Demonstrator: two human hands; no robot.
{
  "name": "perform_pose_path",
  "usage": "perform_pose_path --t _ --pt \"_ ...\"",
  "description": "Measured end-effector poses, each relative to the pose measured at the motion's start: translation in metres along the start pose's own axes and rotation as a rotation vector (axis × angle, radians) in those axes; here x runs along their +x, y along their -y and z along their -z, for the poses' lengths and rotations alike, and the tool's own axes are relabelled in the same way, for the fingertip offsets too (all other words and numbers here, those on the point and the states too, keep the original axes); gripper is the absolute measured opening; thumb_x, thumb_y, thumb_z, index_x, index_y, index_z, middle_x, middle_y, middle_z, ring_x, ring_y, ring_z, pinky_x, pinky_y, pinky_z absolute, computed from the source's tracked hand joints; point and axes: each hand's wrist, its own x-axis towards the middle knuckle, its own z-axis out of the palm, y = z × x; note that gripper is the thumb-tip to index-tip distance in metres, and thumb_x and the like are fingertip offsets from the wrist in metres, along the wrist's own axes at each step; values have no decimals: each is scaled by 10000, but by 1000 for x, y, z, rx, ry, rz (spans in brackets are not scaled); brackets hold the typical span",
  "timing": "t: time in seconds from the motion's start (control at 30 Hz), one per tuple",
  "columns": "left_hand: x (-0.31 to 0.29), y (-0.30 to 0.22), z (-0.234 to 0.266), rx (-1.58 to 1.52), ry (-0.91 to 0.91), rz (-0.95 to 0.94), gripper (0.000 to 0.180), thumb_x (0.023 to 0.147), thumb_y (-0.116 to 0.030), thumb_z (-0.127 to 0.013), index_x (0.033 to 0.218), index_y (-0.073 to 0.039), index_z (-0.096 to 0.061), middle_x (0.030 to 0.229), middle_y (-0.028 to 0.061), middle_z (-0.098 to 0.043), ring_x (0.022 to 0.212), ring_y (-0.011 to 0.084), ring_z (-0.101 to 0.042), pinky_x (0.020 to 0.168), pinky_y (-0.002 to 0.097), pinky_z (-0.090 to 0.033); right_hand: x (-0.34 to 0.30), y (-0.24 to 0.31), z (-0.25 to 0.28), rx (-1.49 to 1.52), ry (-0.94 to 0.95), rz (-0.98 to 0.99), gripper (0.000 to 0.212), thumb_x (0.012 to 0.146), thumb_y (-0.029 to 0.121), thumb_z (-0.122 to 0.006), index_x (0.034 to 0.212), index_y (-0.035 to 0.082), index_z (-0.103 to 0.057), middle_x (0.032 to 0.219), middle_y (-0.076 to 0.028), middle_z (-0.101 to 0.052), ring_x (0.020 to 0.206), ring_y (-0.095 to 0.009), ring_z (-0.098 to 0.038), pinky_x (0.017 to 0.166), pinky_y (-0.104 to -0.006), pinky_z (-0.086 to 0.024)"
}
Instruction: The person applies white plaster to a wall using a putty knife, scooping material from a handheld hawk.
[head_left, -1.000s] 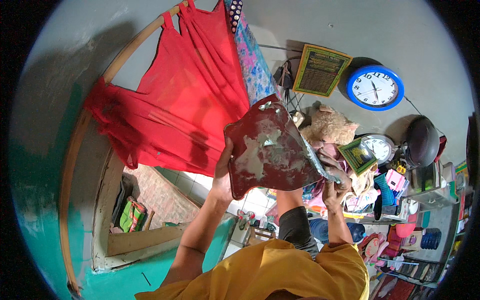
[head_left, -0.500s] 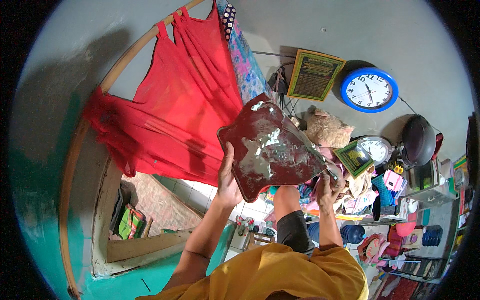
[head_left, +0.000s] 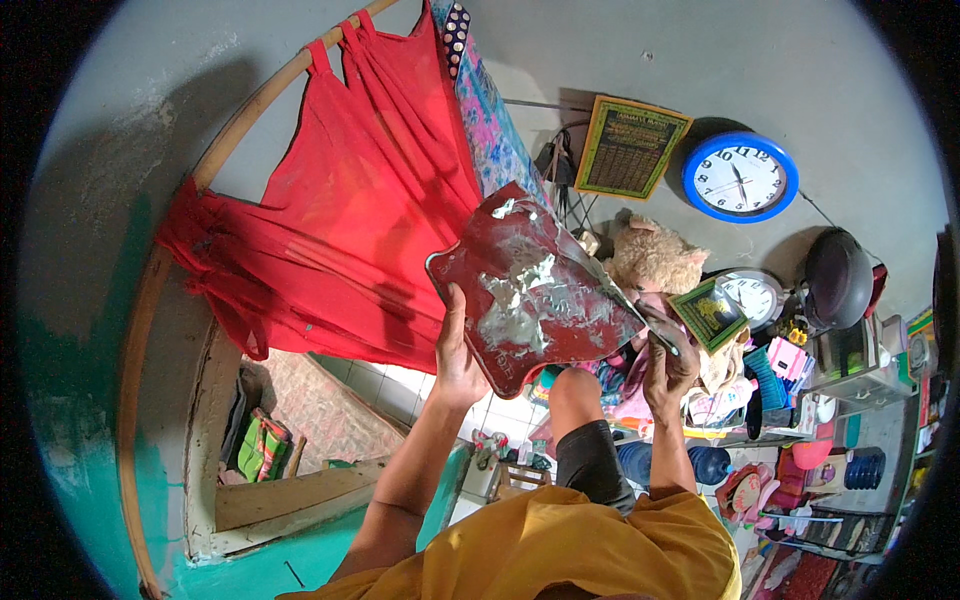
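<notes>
Maroon board (head_left: 470, 270), irregular shape with a scooped lower edge, held up in mid-air between the two hands, over the bare knee (head_left: 575, 398) and partly in front of the red curtain (head_left: 365, 240). So what changed in that last second: the whitish paste (head_left: 518, 305) had been a mostly flat smear, and now it stood up in bright, ragged lumps around the middle. My read is that it had been worked about and wasn't smooth at that point. Left hand (head_left: 458, 372) hadn't let go, clamped on the lower left edge with the thumb on top; couldn't see the fingers underneath. Right hand (head_left: 672, 372) was closed around a thin grey tool (head_left: 662, 328) at the board's right corner. That side had a pale coated edge earlier and looked darker now, so I'd guess some paste came off onto the face. Couldn't tell whether the tool was actually touching the board, tbh.
</notes>
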Motion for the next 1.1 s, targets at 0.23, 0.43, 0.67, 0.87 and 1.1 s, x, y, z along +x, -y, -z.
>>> perform_pose_path --t 0.23,0.43,0.67,0.87,1.1 --pt "2 5 0 -30 -38 -10 552 851 -528 -375 1162 -82 -468 1029 121 -579 871 245 -597 765 433 -497 24 25 1 -190 75 182 143 785 -82 -479 902 -56 -557 981 -182 -600 991 -286 -556 897 -361 -383" --pt "2 4 1 -72 -31 20 538 858 -524 -363 1158 -92 -472 1022 118 -582 847 240 -599 752 430 -498 29 24 10 -312 124 257 183 742 -118 -478 891 -47 -559 962 -181 -604 974 -295 -567 899 -380 -388" --pt "0 2 -4 -80 -2 39 471 862 -525 -354 1146 -173 -485 1011 110 -587 824 230 -606 732 428 -504 38 26 9 -355 156 331 217 696 -128 -492 881 -39 -562 937 -176 -606 967 -315 -568 891 -409 -397" --pt "2 3 4 -326 271 89 552 883 -484 -337 1249 -72 -364 1197 113 -478 1068 250 -495 912 433 -402 38 25 6 -337 134 329 257 677 -140 -484 892 -29 -570 942 -173 -605 960 -314 -570 879 -415 -403" --pt "-4 2 -16 -205 20 78 444 873 -486 -373 1137 -146 -483 1004 91 -585 831 215 -600 710 372 -512 37 18 1 -384 104 263 238 687 -112 -494 898 -32 -570 960 -164 -606 957 -298 -570 868 -365 -404"
